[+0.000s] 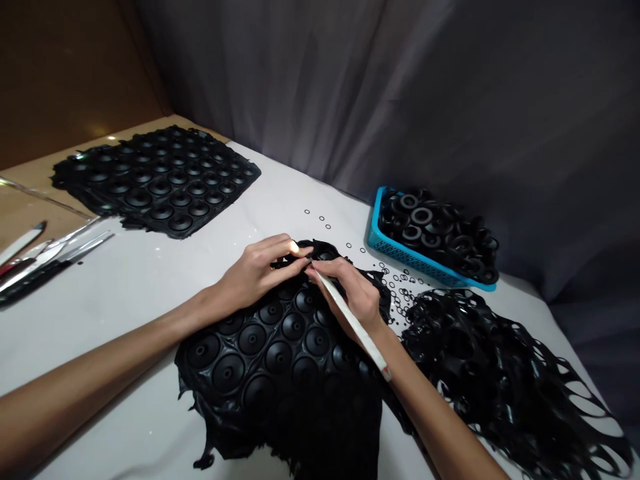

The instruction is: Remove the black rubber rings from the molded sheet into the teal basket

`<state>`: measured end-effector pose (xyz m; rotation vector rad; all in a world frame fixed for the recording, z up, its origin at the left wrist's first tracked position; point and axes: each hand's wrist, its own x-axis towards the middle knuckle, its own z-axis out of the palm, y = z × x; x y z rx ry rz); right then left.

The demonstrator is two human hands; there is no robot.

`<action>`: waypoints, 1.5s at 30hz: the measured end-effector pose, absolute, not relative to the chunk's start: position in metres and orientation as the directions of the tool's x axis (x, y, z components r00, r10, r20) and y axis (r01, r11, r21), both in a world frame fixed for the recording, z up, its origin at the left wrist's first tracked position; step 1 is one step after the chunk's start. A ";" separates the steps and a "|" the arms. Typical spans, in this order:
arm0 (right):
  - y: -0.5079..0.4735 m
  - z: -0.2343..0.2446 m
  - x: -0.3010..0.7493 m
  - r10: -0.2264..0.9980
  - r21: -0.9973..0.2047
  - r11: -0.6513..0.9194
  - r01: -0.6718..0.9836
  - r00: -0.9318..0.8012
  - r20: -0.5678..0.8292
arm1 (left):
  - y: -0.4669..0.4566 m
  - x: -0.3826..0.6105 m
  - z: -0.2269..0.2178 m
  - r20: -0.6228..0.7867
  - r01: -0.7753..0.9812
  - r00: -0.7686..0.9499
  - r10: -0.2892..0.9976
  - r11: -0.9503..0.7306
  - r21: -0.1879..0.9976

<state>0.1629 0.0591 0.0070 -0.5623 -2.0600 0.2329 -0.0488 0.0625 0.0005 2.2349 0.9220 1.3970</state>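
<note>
A black moulded rubber sheet (280, 357) with rows of round cup-like parts lies in front of me, its edges ragged. My left hand (265, 270) is closed at its far edge, thumb and forefinger pinching the rubber there. In my right hand (353, 290) is a slim white-handled tool (357, 327), held like a pen, with a reddish mark at its rear end. The tool's tip meets the rubber right beside my left fingertips; the fingers mostly hide it, so its kind is unclear.
Another moulded rubber sheet (165, 177) lies at the far left, near several hand tools (45, 263). A blue basket (417, 257) of black rubber rings stands at the back right. Small thin rings (400, 293) are scattered before it, beside a heap of holed rubber scrap (490, 367).
</note>
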 end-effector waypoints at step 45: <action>0.067 0.023 0.171 0.292 0.240 0.792 0.561 -0.694 0.658 | 0.057 -0.049 0.010 0.572 0.311 0.339 0.747 -0.662 0.682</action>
